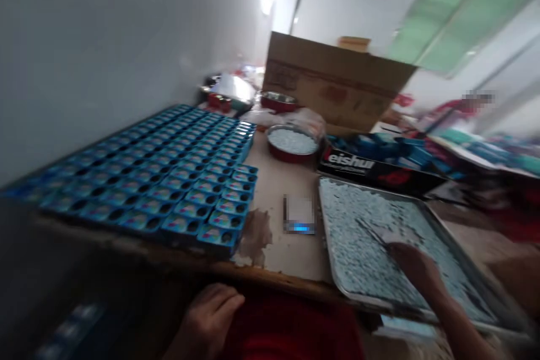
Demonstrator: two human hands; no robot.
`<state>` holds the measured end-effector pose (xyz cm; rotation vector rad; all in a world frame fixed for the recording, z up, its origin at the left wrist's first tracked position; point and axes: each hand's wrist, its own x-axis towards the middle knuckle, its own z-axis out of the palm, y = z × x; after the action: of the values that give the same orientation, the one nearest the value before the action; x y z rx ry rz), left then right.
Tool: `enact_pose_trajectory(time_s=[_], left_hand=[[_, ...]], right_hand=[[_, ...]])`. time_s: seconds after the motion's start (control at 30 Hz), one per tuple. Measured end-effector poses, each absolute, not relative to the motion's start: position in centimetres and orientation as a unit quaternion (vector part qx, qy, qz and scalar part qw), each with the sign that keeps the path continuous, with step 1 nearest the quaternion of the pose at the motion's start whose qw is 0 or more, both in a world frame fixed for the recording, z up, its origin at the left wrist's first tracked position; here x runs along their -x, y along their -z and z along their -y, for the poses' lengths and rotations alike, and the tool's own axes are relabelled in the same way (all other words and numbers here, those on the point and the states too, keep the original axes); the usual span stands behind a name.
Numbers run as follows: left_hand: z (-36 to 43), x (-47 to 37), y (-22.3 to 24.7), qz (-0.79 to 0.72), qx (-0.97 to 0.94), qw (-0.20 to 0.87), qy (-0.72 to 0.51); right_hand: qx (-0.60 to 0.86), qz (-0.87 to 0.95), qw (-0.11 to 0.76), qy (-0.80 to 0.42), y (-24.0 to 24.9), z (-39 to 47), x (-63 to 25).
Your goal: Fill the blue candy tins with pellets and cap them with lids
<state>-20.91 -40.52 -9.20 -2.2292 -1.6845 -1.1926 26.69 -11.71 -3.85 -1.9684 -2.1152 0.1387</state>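
pale blue granular pieces (346,236) lie spread in a shallow rectangular tray of silver metal (382,302), which sits on the right part of a worn, light-coloured tabletop (274,177). they cover most of the tray's floor, with darker streaks showing between them toward the right. the right hand (411,267) is over the tray, its fingers closed around a thin, dark, stick-like tool (373,233). the tool points away to the upper left, its far end over the pieces; blur hides whether it touches them. the left hand (211,315) is low, in front of the tabletop's near edge and beside red fabric (295,326). its fingers are bent, and i cannot tell whether it is open or closed on something.

left of the tray, well apart from it, small blue rectangular packs with colourful labels and dark round spots (143,220) stand in close rows that reach back along the grey wall (105,39). between these rows and the tray lies a small, pale rectangular object with a bright blue band (299,214), too coarse to make out. behind it is a round, red-sided dish (293,154) filled with similar pale blue pieces. just beyond the tray is a long black box with white lettering that reads "eishui" (379,171), holding blue items (405,149). a brown cardboard panel (329,84) rises behind.
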Motion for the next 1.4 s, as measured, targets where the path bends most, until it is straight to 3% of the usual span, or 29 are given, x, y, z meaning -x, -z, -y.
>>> enact_pose_trajectory(time_s=[0.13, 0.37, 0.47, 0.67, 0.8, 0.97, 1.1, 1.27, 1.4], left_hand=[[32.9, 15.6, 6.0, 0.429, 0.79, -0.035, 0.437], [20.2, 7.8, 3.3, 0.455, 0.771, -0.139, 0.423], [16.1, 5.1, 3.4, 0.485, 0.788, -0.155, 0.347], [14.9, 1.0, 5.3, 0.437, 0.88, -0.148, 0.116], [14.0, -1.5, 6.8, 0.434, 0.887, -0.152, 0.029], [10.7, -3.7, 6.0, 0.384, 0.903, -0.191, -0.009], [6.9, -1.9, 1.5, 0.387, 0.893, -0.199, 0.113], [-3.5, 9.2, -6.2, 0.609, 0.729, -0.04, 0.309], [-12.5, 20.3, -7.6, 0.76, 0.603, 0.007, 0.24]], right_hand=[[0.724, 0.672, 0.098, -0.121, 4.2, 11.4, -28.5], [0.745, 0.649, 0.051, -0.143, 3.2, 13.0, -29.2], [0.766, 0.631, 0.007, -0.124, 3.2, 13.5, -29.6], [0.739, 0.673, 0.001, 0.045, 2.8, 13.3, -28.8], [0.763, 0.644, 0.002, 0.046, 3.0, 11.8, -30.4], [0.765, 0.623, 0.152, -0.065, 5.0, 10.2, -33.9], [0.769, 0.574, 0.254, -0.121, 5.3, 8.5, -36.1], [0.649, 0.491, 0.441, -0.378, 1.3, 6.6, -33.2], [0.541, 0.404, 0.441, -0.591, -2.0, 6.3, -23.6]])
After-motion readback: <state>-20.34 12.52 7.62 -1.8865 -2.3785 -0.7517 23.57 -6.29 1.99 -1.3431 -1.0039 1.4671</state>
